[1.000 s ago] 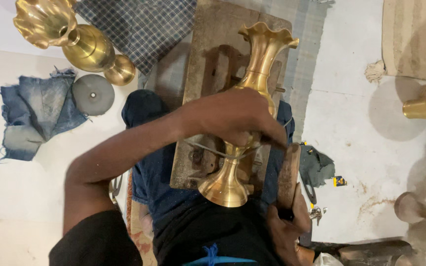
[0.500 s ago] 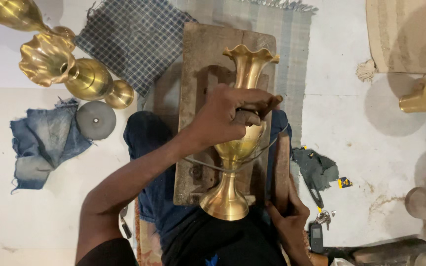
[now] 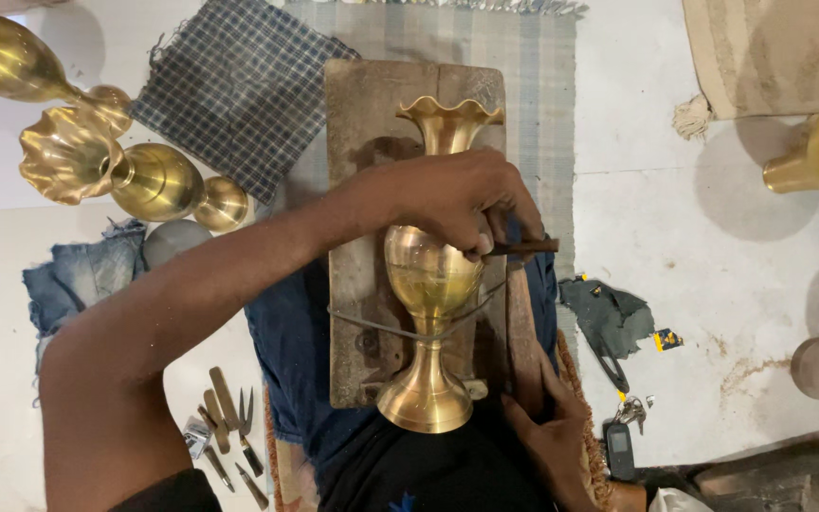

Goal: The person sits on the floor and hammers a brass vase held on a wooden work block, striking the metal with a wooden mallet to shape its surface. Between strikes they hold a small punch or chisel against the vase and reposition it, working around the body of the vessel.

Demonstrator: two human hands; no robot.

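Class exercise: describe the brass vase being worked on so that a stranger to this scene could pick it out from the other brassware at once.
Find the wooden board lying on the striped mat in the middle. The brass vase lies along it, fluted mouth away from the person, with the left hand on its neck. Unlike the vases at the left, it has a wire across its stem.

A metalworker's floor workshop: brass vases [image 3: 120, 171], hand tools [image 3: 225, 431] and a worn wooden board [image 3: 362, 190].
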